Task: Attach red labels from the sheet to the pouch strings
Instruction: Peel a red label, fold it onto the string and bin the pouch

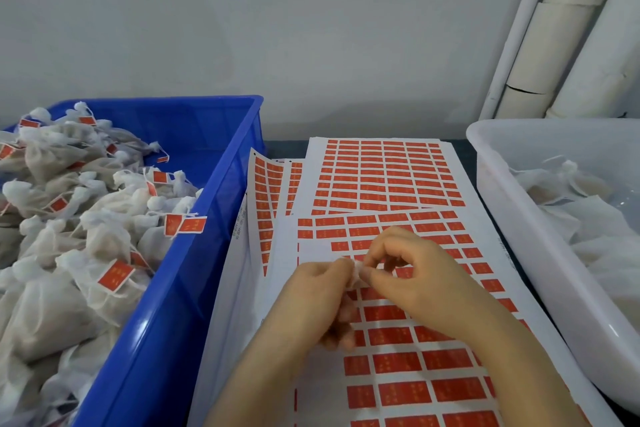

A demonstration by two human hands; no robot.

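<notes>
1. Dead centre: left hand (311, 298) clenched round a white pouch (354, 282), most of it hidden in the fist.
2. At 3 o'clock of that: right hand (419, 274), thumb and forefinger pinching the pouch top, touching the left fingertips.
3. Directly beneath both: label sheet (320, 388), red labels (401, 362) in rows, blank along its 9 o'clock side.
4. At 9 o'clock: blue bin (194, 253), heaped with tagged pouches (69, 218).
5. At 3 o'clock: white tub (526, 246), holding plain pouches (571, 215).

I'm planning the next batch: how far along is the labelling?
Done: the blue bin is heaped with labelled pouches. In hand: the left hand and right hand pinch a white pouch above the label sheet, which has gaps. Left: unlabelled pouches lie in the white tub, and many red labels are unused.
</notes>
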